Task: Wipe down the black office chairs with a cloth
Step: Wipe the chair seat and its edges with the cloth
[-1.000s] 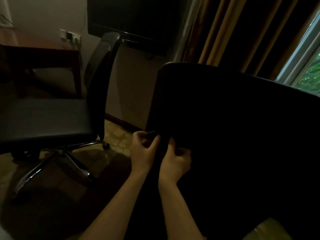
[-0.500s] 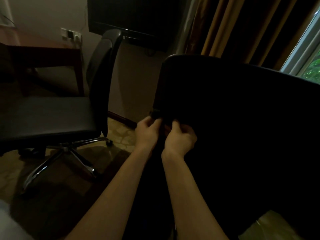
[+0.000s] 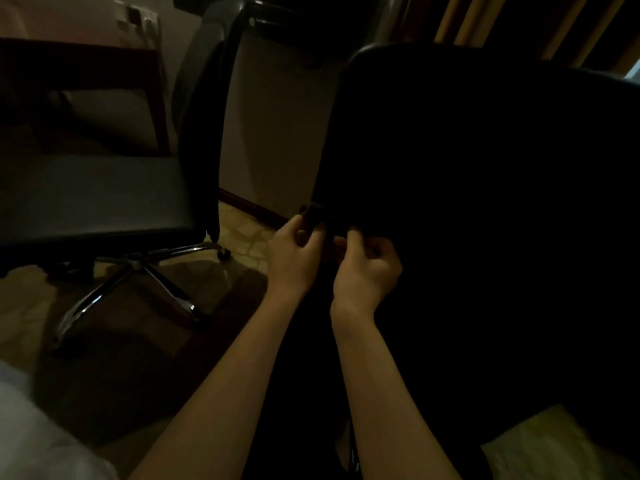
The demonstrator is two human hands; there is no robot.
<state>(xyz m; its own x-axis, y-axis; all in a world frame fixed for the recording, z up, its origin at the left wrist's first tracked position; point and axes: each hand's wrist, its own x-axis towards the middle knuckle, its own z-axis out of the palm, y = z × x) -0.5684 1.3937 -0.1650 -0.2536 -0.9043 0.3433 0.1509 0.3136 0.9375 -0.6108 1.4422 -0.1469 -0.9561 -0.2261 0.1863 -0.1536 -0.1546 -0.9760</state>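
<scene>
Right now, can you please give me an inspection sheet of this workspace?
Surface: patterned floor, dim light.
Job's things: near black chair fills the right; second black chair at left; dark cloth, bunched, at the near chair's left edge.
Clutter: pale sheet at lower right.
Grippers: left hand and right hand both pinch the cloth.
Cables: nothing seen.
Surroundings: wooden desk, wall sockets, curtains.

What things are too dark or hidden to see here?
Head view:
- The cloth: only a dark lump between the left hand and right hand; darkness hides its shape.
- The near chair: its surface is lost in shadow, so dirt cannot be told.
- The far chair: its left side is cut by the frame edge.
</scene>
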